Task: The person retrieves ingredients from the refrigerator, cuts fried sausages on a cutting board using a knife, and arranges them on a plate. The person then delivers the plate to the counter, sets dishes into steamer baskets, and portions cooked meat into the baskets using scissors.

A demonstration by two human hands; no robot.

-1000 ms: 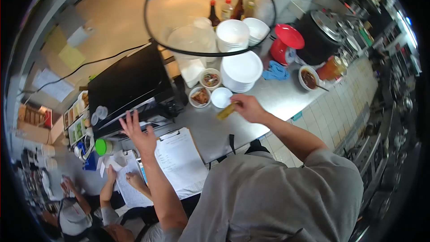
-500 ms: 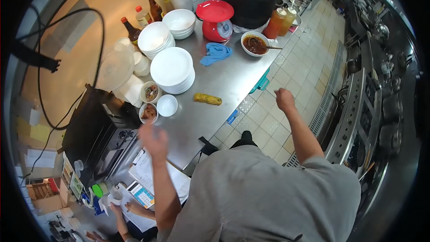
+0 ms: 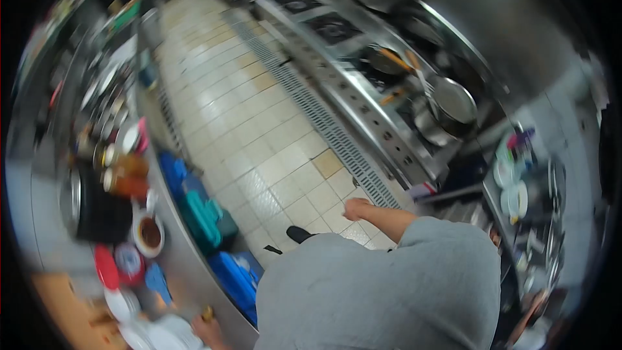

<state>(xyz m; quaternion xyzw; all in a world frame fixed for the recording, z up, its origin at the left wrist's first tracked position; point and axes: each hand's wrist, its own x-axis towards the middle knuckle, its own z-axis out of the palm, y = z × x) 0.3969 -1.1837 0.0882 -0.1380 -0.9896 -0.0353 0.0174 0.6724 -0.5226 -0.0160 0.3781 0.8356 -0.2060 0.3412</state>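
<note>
Countertop of grey brushed steel runs along the left part of your view, and its edge slants down toward your body. Near its lower end your left hand is at a small yellow-brown piece of food, which shows just at the fingers; the picture is blurred there, so I cannot tell if they are clamped on it. Beside this hand stand stacked round white plates, then a crumpled blue cloth, a red weighing scale with round dial, a white bowl of dark brown sauce and a big black pot with metal lid. Below the edge are a teal plastic box and a bright blue plastic box. Your right hand is in the air above the pale tiled floor, its fingers curled together. A long metal drain grate crosses this floor, alongside the steel cooking range on which a shiny steel pot stands.
</note>
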